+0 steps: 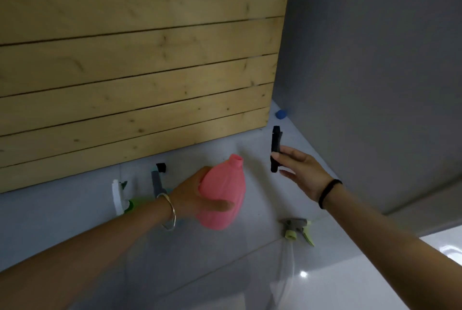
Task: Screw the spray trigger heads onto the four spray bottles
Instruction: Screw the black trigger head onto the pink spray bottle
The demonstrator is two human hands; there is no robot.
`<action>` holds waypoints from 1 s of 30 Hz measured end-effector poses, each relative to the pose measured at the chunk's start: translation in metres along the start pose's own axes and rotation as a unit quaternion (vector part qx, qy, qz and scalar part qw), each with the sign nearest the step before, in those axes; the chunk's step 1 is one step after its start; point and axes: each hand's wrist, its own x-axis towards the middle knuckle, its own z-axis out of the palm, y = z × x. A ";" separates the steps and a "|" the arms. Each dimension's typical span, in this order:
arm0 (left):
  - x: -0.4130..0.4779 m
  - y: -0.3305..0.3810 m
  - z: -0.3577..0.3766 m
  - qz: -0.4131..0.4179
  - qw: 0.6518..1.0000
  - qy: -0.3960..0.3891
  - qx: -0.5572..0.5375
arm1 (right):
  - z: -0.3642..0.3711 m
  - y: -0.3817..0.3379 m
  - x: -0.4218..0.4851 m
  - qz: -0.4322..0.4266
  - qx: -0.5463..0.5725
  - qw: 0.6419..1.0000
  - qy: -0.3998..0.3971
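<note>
On the head camera, my left hand (197, 197) is wrapped round the pink bottle (222, 194), thumb across its front. It holds the bottle tilted, and the open neck (236, 161) points up and away from me. To the right of the bottle, level with that neck and well apart from it, my right hand (302, 172) pinches the black head (275, 149) between thumb and fingertips. The grip looks light. The head stands upright, and I cannot tell which end carries the collar.

Below and right of the bottle, a grey head (297, 229) sits on a clear bottle (287, 264). To the bottle's left, beyond my wrist, a white head (117, 197) shows.

I judge this step to be the mating. I should firm up the pinch, find the collar end and bring it square over the neck. Then I would turn backwards until the thread drops in before tightening, and keep the bottle steady without squeezing it.
</note>
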 end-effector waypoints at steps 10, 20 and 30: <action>-0.094 0.114 -0.029 0.089 0.991 0.097 0.017 | 0.034 -0.160 -0.112 -0.136 0.061 0.985 -0.087; -0.168 0.131 -0.017 0.090 0.974 0.200 -0.049 | 0.074 -0.238 -0.213 -0.213 0.168 0.959 -0.084; -0.188 0.119 -0.021 0.104 0.971 0.211 -0.031 | 0.102 -0.230 -0.236 -0.226 0.212 0.946 -0.091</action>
